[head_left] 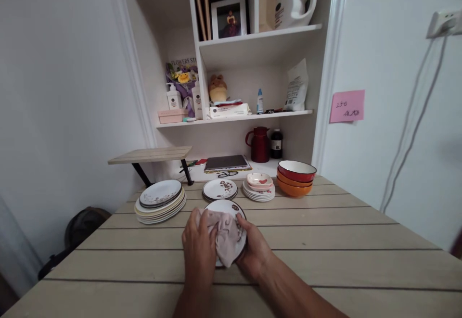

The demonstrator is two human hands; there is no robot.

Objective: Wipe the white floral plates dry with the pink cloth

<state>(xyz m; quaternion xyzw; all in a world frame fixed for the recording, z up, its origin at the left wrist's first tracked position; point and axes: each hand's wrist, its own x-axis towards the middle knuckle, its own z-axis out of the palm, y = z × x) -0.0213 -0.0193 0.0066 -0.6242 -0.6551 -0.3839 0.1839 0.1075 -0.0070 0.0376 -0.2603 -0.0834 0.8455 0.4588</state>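
Left hand [199, 247] grips pink cloth [226, 242] on the floral plate [223, 206] your right hand [255, 251] holds; wiping seems unfinished, total unclear.

One cloth [226, 241], three plate stacks [220, 189], three bowls [295, 180] (apparently)

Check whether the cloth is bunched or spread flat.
Bunched: the cloth lies creased over the plate, gathered at the left hand.
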